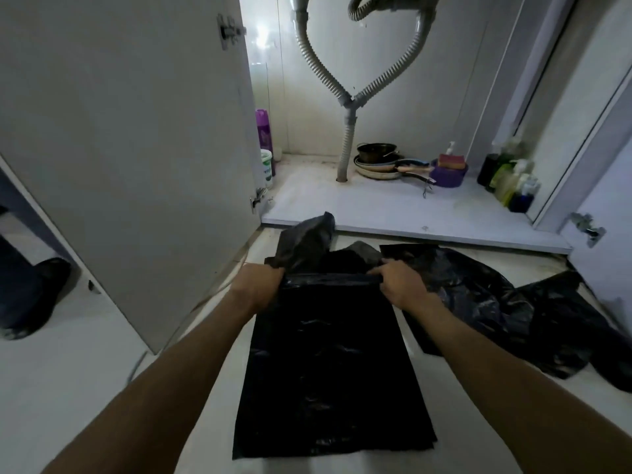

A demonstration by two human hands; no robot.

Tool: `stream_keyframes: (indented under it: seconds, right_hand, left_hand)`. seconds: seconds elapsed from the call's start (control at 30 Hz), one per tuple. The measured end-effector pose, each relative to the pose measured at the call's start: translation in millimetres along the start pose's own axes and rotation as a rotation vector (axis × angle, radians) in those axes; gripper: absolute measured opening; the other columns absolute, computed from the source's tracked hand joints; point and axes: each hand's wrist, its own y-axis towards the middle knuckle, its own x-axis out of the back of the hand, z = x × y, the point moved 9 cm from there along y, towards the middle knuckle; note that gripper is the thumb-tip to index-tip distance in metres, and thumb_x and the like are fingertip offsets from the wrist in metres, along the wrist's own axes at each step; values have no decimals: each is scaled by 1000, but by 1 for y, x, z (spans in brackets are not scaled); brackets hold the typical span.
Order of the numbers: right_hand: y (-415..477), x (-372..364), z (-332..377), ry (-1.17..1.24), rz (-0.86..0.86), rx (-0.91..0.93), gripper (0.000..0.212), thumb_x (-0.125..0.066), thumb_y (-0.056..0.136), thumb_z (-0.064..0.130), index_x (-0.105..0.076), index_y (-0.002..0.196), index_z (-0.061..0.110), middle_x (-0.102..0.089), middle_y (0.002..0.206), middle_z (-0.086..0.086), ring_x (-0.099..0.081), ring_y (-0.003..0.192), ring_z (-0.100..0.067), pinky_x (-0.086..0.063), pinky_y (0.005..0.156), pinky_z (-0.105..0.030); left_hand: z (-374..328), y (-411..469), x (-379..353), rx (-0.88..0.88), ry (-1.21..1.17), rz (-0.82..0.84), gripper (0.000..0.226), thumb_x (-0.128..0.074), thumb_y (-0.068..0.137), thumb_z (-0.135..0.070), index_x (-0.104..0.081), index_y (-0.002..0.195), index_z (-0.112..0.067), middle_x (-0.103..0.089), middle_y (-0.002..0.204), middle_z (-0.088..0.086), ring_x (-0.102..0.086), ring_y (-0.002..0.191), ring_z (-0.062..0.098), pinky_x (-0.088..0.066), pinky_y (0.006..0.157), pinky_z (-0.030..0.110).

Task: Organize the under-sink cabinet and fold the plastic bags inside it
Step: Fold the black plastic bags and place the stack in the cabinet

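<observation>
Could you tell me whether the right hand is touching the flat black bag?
Touching: in the head view the right hand pinches the flat black bag.

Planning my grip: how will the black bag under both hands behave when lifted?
Probably floppy: the black bag bunches where the left hand and right hand grip its top edge. Likely light, being thin creased film. Its glossy surface may prove slippery.

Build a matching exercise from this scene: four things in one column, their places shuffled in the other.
1. flat black bag
2. stacked pans
3. purple spray can
4. crumpled black bags

A. cabinet's left side, by the door
B. floor, right of the right hand
C. floor, gripped by left hand and right hand
D. cabinet floor, beside the drain pipe

Pairs: 1-C, 2-D, 3-A, 4-B.
</observation>
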Motion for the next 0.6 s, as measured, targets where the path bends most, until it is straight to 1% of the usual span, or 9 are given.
stream_keyframes:
  seconds: [0.07,0.1,0.2,0.27,0.37,0.43,0.47,0.53,0.6]
  right_hand:
    - [-12,-38,-6,-75,160,-63,42,-46,91,13,-60,129,19,-53,133,-13,-49,121,-35,-46,99,-43]
    - [-18,-50,-8,-116,209,-81,39,-45,92,15,-59,129,15,-53,132,-15,-49,121,-36,-45,100,-44]
    - [-30,-72,-13,-221,284,-112,36,-41,95,14,-54,129,10,-51,135,-15,-46,125,-36,-41,104,-47]
    - [-36,-82,-16,-291,332,-147,37,-39,97,14,-51,132,10,-49,138,-14,-43,128,-36,-36,106,-52]
    - [-44,-90,-18,-408,392,-207,40,-42,97,15,-49,136,12,-47,142,-14,-41,131,-37,-30,108,-59]
    - [-50,-88,-19,-512,384,-267,42,-44,96,17,-49,138,13,-47,143,-16,-41,132,-40,-26,107,-66]
    - [-50,-83,-19,-555,342,-285,43,-45,96,18,-49,138,13,-47,143,-18,-40,132,-42,-23,107,-69]
    - [-50,-70,-14,-599,226,-278,40,-47,96,21,-51,136,14,-40,147,-22,-32,136,-45,-17,109,-71]
    - [-50,-57,-13,-598,121,-250,37,-49,96,23,-53,132,15,-33,150,-23,-24,140,-45,-12,111,-69]
  left_hand:
    - [-13,-12,-35,-6,26,119,28,-48,93,-24,-55,119,-15,-65,113,10,-65,102,29,-50,86,39]
    - [-20,-17,-49,-7,36,174,29,-50,92,-23,-55,120,-14,-65,115,10,-64,105,29,-50,88,40]
    - [-39,-29,-81,-6,67,302,34,-54,92,-24,-55,125,-13,-61,125,10,-60,115,28,-47,94,39]
    - [-49,-36,-97,4,86,346,35,-53,93,-22,-55,128,-14,-59,129,9,-58,118,27,-47,94,37]
    - [-60,-38,-108,15,79,343,35,-50,95,-17,-56,129,-14,-61,128,8,-59,118,27,-47,94,36]
    - [-66,-38,-109,25,53,328,36,-49,95,-17,-56,130,-17,-62,127,7,-59,118,27,-47,94,35]
    - [-69,-38,-111,33,30,331,37,-49,95,-17,-56,131,-18,-62,127,6,-60,117,26,-47,93,35]
    - [-72,-40,-116,68,-25,344,39,-51,94,-18,-53,133,-20,-62,126,6,-60,116,26,-48,92,35]
    - [-74,-40,-118,105,-89,345,42,-52,92,-19,-51,134,-20,-63,124,6,-61,114,27,-48,91,36]
